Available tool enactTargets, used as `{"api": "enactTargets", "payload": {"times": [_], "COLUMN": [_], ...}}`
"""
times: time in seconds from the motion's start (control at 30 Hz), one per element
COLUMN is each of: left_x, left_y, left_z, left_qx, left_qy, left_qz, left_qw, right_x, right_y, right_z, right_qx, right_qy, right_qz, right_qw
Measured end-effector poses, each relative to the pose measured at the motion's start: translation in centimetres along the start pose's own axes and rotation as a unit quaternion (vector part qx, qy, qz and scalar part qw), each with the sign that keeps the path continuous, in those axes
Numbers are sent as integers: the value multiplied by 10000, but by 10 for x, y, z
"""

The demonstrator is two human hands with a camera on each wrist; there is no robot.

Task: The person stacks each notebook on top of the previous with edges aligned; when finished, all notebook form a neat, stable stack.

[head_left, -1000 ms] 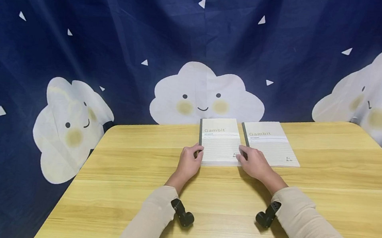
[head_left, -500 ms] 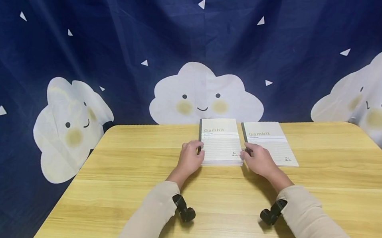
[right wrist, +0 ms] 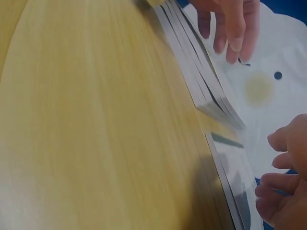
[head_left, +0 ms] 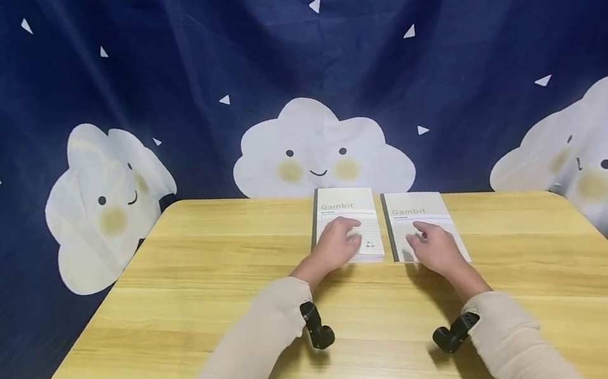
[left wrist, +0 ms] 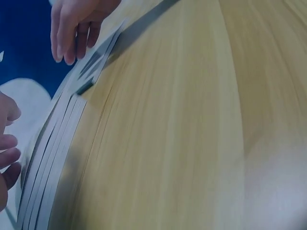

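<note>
A stack of several notebooks (head_left: 350, 205) with pale "Gambit" covers and dark spines lies near the table's far edge. To its right, slightly apart, is a thinner notebook pile (head_left: 403, 222) with the same cover; its lower layers are hard to count. My left hand (head_left: 336, 245) hovers over the front part of the stack, fingers loosely bent around nothing. Above the thinner pile hangs my right hand (head_left: 434, 250), also holding nothing, its shadow on the cover. The right wrist view shows a gap between the stack's layered page edges (right wrist: 196, 67) and the fingers.
The wooden table (head_left: 198, 291) extends toward me and to both sides. Behind its far edge hangs a dark blue curtain (head_left: 216, 24) printed with smiling clouds. Black wrist cameras (head_left: 317, 327) sit on both sleeves.
My left hand has left the stack's left edge and moved right, over its cover. My right hand has moved away from the stack's right side to above the thinner pile.
</note>
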State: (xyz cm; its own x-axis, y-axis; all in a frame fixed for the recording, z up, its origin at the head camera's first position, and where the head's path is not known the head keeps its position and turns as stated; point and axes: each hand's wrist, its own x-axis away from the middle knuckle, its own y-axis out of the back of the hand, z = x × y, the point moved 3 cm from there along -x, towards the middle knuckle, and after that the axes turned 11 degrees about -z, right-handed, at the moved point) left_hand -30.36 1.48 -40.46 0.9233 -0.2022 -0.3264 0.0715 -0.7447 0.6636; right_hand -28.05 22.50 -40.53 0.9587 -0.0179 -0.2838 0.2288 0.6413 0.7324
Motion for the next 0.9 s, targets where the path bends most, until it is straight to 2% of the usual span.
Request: {"api": "enactTargets", "payload": {"times": [0.1, 0.27, 0.4, 0.6, 0.73, 0.9], "left_x": [-1, -4, -7, -15, -20, -26], "left_y": [-11, -26, -38, -46, -49, -54], "left_z": [-11, -26, -34, -44, -51, -57], "left_qx": [-8, 21, 49, -677, -872, -729], "left_qy": [-57, -206, -63, 72, 384, 1007], "left_qz": [379, 741, 1013, 1237, 1449, 1648], "left_qw": [9993, 9970, 9948, 9900, 9849, 9785], "right_x": [0, 2, 4, 5, 4, 3], "right_y": [6, 16, 23, 29, 32, 35], "right_z": [-6, -16, -23, -31, -36, -42], "right_qx": [111, 172, 253, 309, 331, 245], "right_qy": [-72, -246, -350, -452, -601, -955], "right_qz": [-26, 21, 43, -6, 55, 257], "right_qw": [9999, 9995, 9991, 9985, 9976, 9948]}}
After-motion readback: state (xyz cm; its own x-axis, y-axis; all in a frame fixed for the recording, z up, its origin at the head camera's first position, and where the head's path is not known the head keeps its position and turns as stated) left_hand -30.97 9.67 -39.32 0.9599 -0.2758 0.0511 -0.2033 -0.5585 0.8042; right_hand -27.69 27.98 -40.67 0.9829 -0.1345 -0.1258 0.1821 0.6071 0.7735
